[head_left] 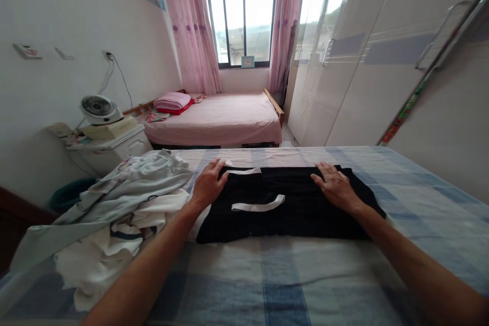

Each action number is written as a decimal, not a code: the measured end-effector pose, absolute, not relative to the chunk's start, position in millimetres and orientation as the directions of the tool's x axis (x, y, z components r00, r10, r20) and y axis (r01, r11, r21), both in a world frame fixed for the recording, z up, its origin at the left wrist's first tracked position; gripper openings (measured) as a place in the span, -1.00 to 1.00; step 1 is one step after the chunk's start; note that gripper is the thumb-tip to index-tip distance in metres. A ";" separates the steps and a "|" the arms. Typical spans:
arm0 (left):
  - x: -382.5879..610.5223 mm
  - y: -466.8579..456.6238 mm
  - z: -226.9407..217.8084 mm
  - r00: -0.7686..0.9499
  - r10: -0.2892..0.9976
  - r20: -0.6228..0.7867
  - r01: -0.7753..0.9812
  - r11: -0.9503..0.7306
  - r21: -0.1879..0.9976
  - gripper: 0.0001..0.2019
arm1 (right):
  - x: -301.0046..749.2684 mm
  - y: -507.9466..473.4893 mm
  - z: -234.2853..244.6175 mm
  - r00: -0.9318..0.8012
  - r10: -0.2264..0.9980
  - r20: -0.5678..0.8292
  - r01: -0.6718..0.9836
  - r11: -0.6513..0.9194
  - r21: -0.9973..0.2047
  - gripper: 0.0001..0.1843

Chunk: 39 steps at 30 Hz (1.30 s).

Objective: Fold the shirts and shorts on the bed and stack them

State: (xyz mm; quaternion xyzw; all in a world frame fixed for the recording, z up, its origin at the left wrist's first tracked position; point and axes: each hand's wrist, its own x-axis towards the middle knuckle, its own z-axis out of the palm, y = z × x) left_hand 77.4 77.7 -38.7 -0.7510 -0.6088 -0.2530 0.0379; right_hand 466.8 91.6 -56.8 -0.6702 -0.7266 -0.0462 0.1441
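A black garment with white trim (pixel 298 209) lies folded into a long strip across the checked bedsheet in front of me. A curved white band shows on its upper face. My left hand (pixel 209 181) rests at its far left corner, fingers stretched forward and thumb over the white-edged part. Toward the right end, my right hand (pixel 336 183) lies on the far edge with its fingers spread. Both palms face down and their undersides are hidden. Beside my left forearm is a loose pile of pale grey-green and white clothes (pixel 148 183).
The blue and white checked bedsheet (pixel 282 280) covers the surface under the clothes. Beyond it stands a pink-covered bed (pixel 233 117) below a window. A white cabinet (pixel 114 145) with a fan (pixel 101 109) is at the left; glossy wardrobes (pixel 344 91) line the right.
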 end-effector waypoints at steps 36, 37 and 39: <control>41.9 28.8 -19.8 0.008 0.997 -0.078 0.764 0.045 0.644 -0.65 | 321.3 60.3 -79.2 -0.437 0.870 0.228 0.849 0.483 -0.216 -0.26; 42.0 27.6 -20.6 0.023 0.986 -0.166 0.676 0.107 0.729 -0.65 | 321.2 60.3 -79.3 -0.436 0.870 0.231 0.848 0.483 -0.217 -0.26; 42.9 26.1 -21.7 0.058 0.942 -0.331 0.421 0.278 0.864 -0.69 | 320.9 60.2 -79.6 -0.437 0.868 0.234 0.846 0.485 -0.221 -0.26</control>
